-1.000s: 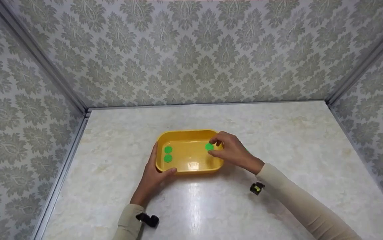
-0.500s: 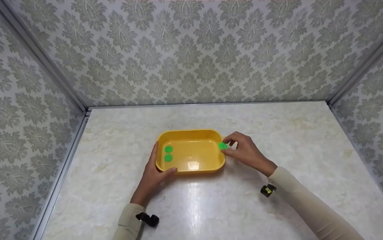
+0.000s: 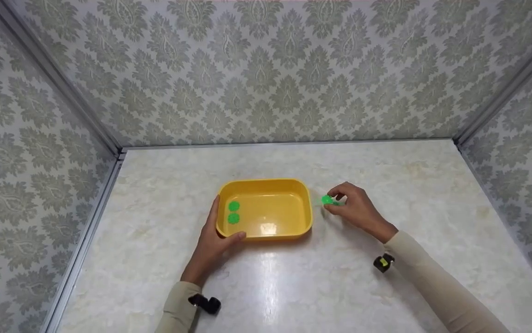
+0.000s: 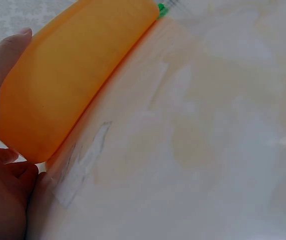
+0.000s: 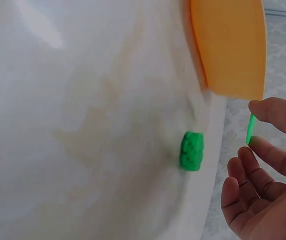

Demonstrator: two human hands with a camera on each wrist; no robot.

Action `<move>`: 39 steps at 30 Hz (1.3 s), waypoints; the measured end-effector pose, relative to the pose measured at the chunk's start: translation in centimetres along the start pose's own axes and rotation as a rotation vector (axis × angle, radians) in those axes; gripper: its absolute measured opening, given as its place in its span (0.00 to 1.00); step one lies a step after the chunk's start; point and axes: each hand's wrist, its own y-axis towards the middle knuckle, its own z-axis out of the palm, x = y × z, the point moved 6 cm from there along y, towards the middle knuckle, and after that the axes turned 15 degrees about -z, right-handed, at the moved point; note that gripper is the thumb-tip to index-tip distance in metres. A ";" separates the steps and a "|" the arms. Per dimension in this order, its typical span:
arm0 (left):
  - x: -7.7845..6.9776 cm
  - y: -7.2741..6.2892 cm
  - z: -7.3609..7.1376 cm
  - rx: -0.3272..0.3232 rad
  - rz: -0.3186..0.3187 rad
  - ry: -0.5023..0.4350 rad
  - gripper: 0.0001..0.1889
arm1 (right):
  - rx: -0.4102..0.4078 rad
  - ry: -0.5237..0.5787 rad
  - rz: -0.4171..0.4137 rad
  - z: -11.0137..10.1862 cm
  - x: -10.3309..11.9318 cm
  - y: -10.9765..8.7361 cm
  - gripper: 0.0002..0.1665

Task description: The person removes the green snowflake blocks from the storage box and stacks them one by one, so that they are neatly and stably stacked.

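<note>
Green disc point(image 5: 250, 129) is hanging in the air just outside the yellow tray point(image 3: 270, 210), past its right side, pinched edge-on between the thumb and index finger of the right hand point(image 3: 357, 210). A second ago that hand was over the inside of the tray; now it is holding the disc clear of the rim. On the table point(image 3: 414, 185), near the pinched piece but apart from it, a bumpy green stack point(image 5: 192, 151) is sitting; its count is not showing. Meanwhile the left hand is gripping the tray's near left corner, just as before, and the tray is staying in place. Inside, along its left end, a far disc point(image 3: 234, 206) and a near disc point(image 3: 233, 218) are lying where they were, so the right hand's work is, judging by this, now centring beside the tray, not within it.
</note>
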 end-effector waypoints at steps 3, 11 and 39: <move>0.0 0.0 0.0 0.002 0.001 0.003 0.65 | 0.002 -0.015 0.025 -0.2 -0.8 -0.4 0.14; 0.0 0.1 0.0 -0.001 -0.006 -0.002 0.65 | 0.005 -0.027 0.077 0.0 -2.1 -1.2 0.16; 0.0 0.0 0.0 0.001 -0.023 0.002 0.66 | 0.018 -0.041 0.075 0.4 -3.0 -2.0 0.16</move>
